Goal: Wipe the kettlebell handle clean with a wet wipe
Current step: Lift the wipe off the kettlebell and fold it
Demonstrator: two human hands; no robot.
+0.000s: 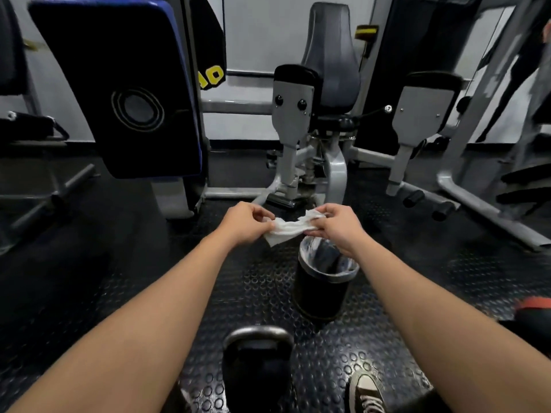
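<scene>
My left hand point(245, 223) and right hand point(338, 226) cover both ends of the wet wipe point(286, 229), so I see only its middle span. The right hand also hides part of the bin point(323, 281) rim. The kettlebell point(258, 365) body is too dark to read. My shoe point(365, 393) is cut off by the bottom edge. A red and black object point(535, 307) at the right edge is blurred and cropped.
</scene>
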